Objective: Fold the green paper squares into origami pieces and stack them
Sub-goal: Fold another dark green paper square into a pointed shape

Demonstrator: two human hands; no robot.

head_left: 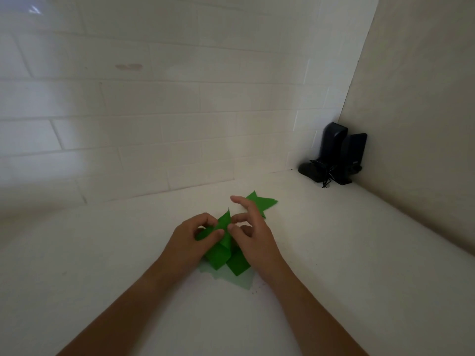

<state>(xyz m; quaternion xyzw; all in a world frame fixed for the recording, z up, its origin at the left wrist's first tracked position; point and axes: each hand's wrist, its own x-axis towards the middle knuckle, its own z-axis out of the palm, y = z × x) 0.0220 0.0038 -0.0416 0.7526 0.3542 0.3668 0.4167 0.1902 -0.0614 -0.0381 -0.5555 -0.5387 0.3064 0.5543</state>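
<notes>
white counter (334, 253), green papers (237, 265), black speakers (334, 155)

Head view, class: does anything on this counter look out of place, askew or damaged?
Nothing looks damaged. The green pieces behind the right hand lie splayed at angles rather than squared up. Small dark specks dot the counter near the paper both hands hold. The left hand pinches it.

Looks like a home kitchen corner: white counter (334, 253) meeting a subway-tile wall (154, 111) at twelve o'clock, plain beige side wall (424, 98) at three, small black speakers (339, 155) tucked in at two.
</notes>
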